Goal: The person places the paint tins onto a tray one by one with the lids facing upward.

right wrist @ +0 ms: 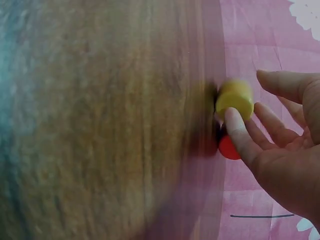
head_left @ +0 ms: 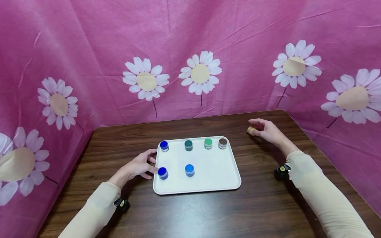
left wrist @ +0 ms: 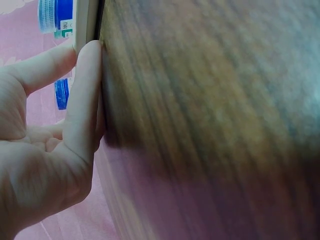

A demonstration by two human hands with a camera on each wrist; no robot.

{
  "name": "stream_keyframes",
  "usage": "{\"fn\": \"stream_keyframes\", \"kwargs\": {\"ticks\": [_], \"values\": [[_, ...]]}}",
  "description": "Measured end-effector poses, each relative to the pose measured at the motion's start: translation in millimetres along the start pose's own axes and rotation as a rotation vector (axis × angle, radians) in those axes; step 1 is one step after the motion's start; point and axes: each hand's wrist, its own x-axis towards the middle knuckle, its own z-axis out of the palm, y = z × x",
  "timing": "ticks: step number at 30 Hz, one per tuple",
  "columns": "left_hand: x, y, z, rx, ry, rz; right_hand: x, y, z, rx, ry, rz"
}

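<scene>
A white tray (head_left: 208,180) lies on the table. My left hand (head_left: 142,165) is at its left rim, thumb and a finger pinching the edge in the left wrist view. Just inside that rim stands a dark blue-lidded paint jar (head_left: 162,173), with another blue-lidded jar (head_left: 164,146) behind it. My right hand (head_left: 266,131) is beyond the tray's right side, its fingers curled about a small yellow paint jar (right wrist: 235,106). A red-lidded jar (right wrist: 229,146) sits beside the yellow one, partly hidden by a finger.
Also on the tray are a light blue jar (head_left: 189,170), a dark green jar (head_left: 188,145), a green jar (head_left: 208,143) and a brown-lidded jar (head_left: 222,143). A pink flowered cloth (head_left: 238,33) hangs behind the brown wooden table (head_left: 196,215).
</scene>
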Motion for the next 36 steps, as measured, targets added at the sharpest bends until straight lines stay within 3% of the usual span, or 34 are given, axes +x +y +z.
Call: {"fn": "stream_keyframes", "kwargs": {"ticks": [7, 19, 28, 36], "values": [[1.1, 0.5, 1.5, -0.001, -0.003, 0.002, -3.0, 4.8, 6.7, 0.048, -0.104, 0.035], [1.2, -1.7, 3.3, 0.005, 0.004, -0.021, 2.0, 9.2, 14.9, -0.057, -0.171, 0.075], [-0.6, 0.6, 2.2, 0.004, 0.007, -0.017, 3.4, -8.3, 20.8, -0.228, -0.219, 0.020], [1.5, -2.1, 0.3, 0.005, 0.015, -0.017, 6.4, -15.7, 23.0, -0.285, -0.222, 0.023]]}}
